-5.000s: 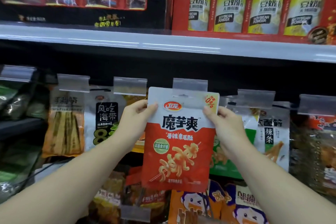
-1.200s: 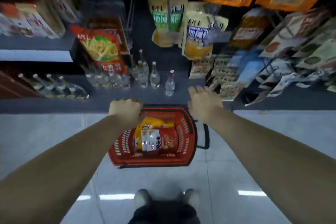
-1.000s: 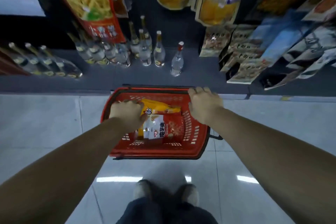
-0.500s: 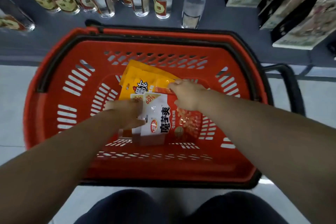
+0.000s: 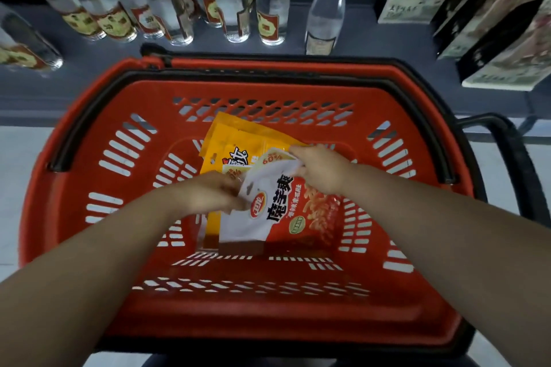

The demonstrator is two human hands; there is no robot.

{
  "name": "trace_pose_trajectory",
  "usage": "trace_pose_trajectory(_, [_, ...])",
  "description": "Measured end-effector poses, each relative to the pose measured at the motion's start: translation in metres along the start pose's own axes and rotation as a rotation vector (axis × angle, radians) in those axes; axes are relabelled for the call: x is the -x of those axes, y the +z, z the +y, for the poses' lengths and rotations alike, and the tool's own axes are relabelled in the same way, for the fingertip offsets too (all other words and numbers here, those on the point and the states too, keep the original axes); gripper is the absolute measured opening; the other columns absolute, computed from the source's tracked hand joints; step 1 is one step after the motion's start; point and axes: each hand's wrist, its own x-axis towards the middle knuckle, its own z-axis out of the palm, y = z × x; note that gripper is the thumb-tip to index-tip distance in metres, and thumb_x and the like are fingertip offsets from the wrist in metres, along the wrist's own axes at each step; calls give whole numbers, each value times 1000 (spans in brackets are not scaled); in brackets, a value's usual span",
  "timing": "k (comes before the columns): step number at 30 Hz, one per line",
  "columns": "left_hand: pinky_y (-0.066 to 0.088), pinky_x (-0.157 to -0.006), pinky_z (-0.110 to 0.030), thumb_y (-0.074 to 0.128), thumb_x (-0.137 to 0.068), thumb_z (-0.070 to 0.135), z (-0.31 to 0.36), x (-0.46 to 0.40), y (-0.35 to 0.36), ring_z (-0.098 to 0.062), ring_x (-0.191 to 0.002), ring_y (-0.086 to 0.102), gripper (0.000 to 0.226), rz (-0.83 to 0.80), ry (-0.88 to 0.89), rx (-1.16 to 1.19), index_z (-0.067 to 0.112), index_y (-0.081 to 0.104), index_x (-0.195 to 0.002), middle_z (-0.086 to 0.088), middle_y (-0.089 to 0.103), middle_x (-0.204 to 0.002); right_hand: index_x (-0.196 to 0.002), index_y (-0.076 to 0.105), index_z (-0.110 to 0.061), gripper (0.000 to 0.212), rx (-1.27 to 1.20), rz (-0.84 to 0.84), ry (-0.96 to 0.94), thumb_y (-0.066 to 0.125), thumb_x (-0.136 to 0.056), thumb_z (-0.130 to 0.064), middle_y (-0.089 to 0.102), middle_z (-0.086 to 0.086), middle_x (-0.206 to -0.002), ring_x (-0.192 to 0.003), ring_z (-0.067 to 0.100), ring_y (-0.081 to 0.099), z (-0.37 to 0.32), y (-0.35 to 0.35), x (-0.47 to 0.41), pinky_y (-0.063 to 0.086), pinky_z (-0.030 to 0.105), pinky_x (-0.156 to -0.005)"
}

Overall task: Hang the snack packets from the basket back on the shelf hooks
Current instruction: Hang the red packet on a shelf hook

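Inside the red basket [image 5: 89,176], the left hand [image 5: 208,191] and right hand [image 5: 322,170] both pinch the white top of the red-and-white packet [image 5: 280,211]. It lies over yellow packets [image 5: 235,143] at the basket's middle.

The red-and-white snack packet [image 5: 277,211] in the middle of the red basket [image 5: 89,176] carries large black characters "魔芋爽", a small red oval logo too small to read, and "60%" at its top corner. The yellow packet [image 5: 235,143] beneath shows partly covered black characters. Bottle labels [image 5: 267,27] are unreadable.
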Motion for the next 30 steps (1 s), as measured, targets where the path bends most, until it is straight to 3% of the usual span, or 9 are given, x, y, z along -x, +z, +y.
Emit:
trace_pose_trajectory(3, [51, -83, -26, 78, -62, 59, -11, 10, -6, -6, -113, 57, 62, -160, 0, 212, 34, 64, -117, 14, 64, -119, -118, 53, -14, 23, -113, 113, 74, 51, -95, -17, 66, 12, -106, -92, 31, 63, 9, -13, 13, 53, 41, -77])
trace_pose_trajectory(5, [50, -92, -30, 80, -63, 51, -16, 14, -2, -9, -115, 59, 54, -191, 30, 307, 32, 69, -112, 11, 67, -119, -112, 58, -13, 19, -210, 177, 118, 50, -96, -21, 67, 7, -107, -93, 26, 62, 14, -22, 20, 48, 33, -75])
trace_pose_trajectory(8, [49, -99, -37, 75, -72, 33, -8, 14, 4, -18, -103, 69, 34, 60, 78, 561, 6, 72, -93, -7, 73, -108, -111, 63, -10, 23, -328, 262, 154, 54, -96, -25, 68, 6, -108, -96, 24, 63, 17, -32, 31, 50, 34, -79])
trace_pose_trajectory(10, [55, -91, -33, 71, -80, 25, 2, 11, 3, -23, -93, 72, 33, 279, 143, 686, -6, 63, -88, -20, 72, -102, -118, 61, -10, 28, -413, 310, 171, 55, -96, -25, 68, 7, -113, -102, 24, 63, 16, -36, 37, 51, 36, -88])
trace_pose_trajectory(12, [58, -75, -26, 66, -87, 17, 16, 11, -2, -17, -78, 72, 23, 444, 232, 701, -6, 63, -87, -16, 73, -87, -121, 60, -9, 30, -491, 349, 180, 55, -96, -24, 67, 7, -115, -104, 24, 63, 16, -41, 40, 51, 36, -90])
trace_pose_trajectory(14, [57, -73, -29, 63, -89, 11, 32, 14, -7, -13, -72, 69, 12, 551, 314, 679, 0, 64, -83, -7, 73, -78, -123, 60, -9, 32, -558, 385, 180, 56, -95, -24, 67, 6, -118, -106, 23, 63, 17, -45, 45, 51, 34, -90])
trace_pose_trajectory(21, [57, -67, -17, 59, -92, 10, 78, 40, -32, -2, -73, 70, 12, 677, 457, 647, 19, 68, -90, 10, 74, -75, -120, 64, -13, 30, -952, 479, 185, 64, -90, -17, 71, 6, -111, -92, 21, 70, 9, -78, 81, 57, 40, -86])
trace_pose_trajectory(27, [60, -67, -25, 64, -90, 11, 149, 128, -63, -16, -78, 71, 17, 796, 487, 682, 3, 69, -104, -6, 73, -92, -112, 67, -10, 26, -1023, 537, 244, 66, -89, -23, 74, 6, -95, -82, 22, 72, -24, -164, 144, 59, 40, -80])
trace_pose_trajectory(30, [56, -63, -15, 66, -89, 13, 191, 188, -86, -5, -72, 70, 18, 811, 513, 695, 3, 68, -104, -1, 72, -88, -107, 67, -14, 22, -999, 556, 264, 65, -90, -28, 74, 6, -97, -83, 23, 72, -49, -225, 188, 59, 41, -80])
